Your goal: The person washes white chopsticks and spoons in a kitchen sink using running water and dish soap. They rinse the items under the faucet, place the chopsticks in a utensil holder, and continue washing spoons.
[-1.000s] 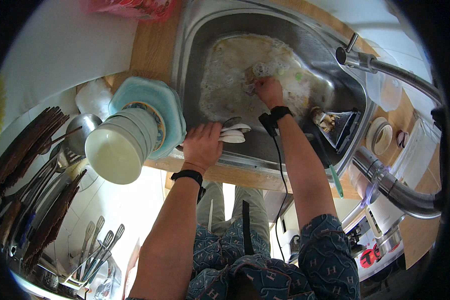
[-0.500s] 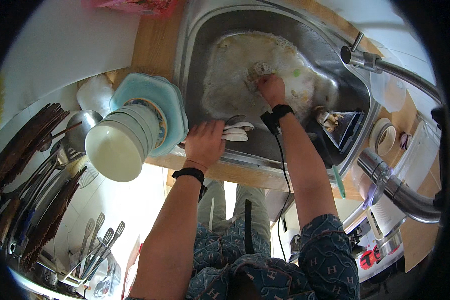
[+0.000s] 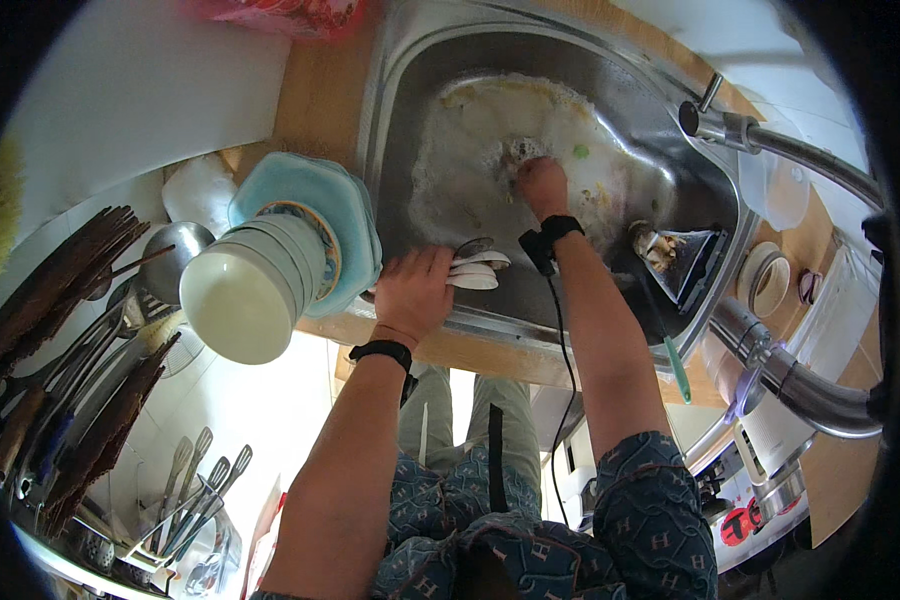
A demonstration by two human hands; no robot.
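My left hand (image 3: 416,292) rests at the near left rim of the steel sink (image 3: 425,215), closed around a bunch of spoons (image 3: 477,270). Several are white soup spoons, and a metal one lies above them, with the bowls pointing right over the basin. Reaching into the middle of the sink, my right hand (image 3: 543,188) is curled at the cloudy, foamy water (image 3: 470,140). It is beside a bubbly round spot that looks like the drain (image 3: 521,150). Whatever its fingers hold is hidden. Food bits and a green scrap (image 3: 581,152) lie in the water.
Stacked pale bowls (image 3: 235,305) stand on blue plates (image 3: 290,180) left of the sink. A dark triangular corner basket (image 3: 685,265) with scraps and a green-handled tool (image 3: 678,370) are at the right. The faucet (image 3: 715,125) reaches in from the right. Utensils (image 3: 195,500) stand lower left.
My right hand has drawn slightly nearer to me and its fingers look more curled. The foamy patch looks a little smaller. My left hand keeps its hold on the spoons.
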